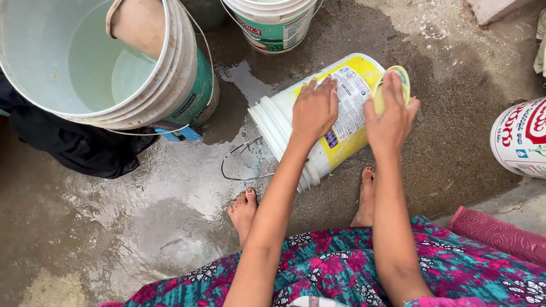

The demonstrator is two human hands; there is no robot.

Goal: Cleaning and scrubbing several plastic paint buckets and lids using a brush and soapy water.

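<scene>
The white bucket (318, 122) with a yellow label lies on its side on the wet concrete floor (142, 227) just ahead of our bare feet, its wire handle resting on the ground and its inside hidden from us. Our left hand (314, 108) lies open and flat on its wall, while our right hand (389, 116) grips a yellow scrub pad (392, 88) against its base end. At upper left, stacked white buckets (102, 62) hold clear water.
</scene>
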